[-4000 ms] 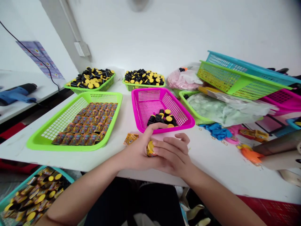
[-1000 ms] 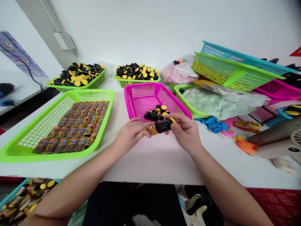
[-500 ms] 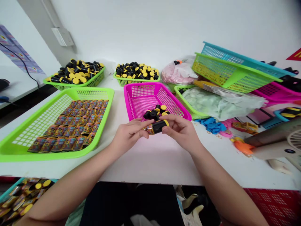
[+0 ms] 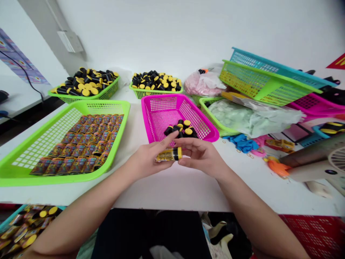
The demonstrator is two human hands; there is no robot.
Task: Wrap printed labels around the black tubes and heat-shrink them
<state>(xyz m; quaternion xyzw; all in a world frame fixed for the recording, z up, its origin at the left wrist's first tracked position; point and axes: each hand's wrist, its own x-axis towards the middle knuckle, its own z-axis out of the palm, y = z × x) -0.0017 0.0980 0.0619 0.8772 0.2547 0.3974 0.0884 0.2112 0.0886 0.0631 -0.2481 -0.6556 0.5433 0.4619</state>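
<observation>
Both hands meet above the white worktop's [image 4: 172, 187] front edge. The left hand [image 4: 147, 160] and right hand [image 4: 201, 156] pinch a small black cylinder half sleeved in a printed yellow wrapper [image 4: 169, 154], fingertips closed on its ends, just before the pink mesh plastic basket [image 4: 161, 111].

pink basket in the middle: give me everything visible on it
The pink basket is a shallow rectangular tray of what looks like bright magenta plastic, with latticed walls and floor and a solid rim. It sits flat on the white table, between the large green basket and another green one. Mostly bare inside, it holds a small cluster of black cylinders with yellow caps at its near end. Neither hand clearly touches it.
</observation>
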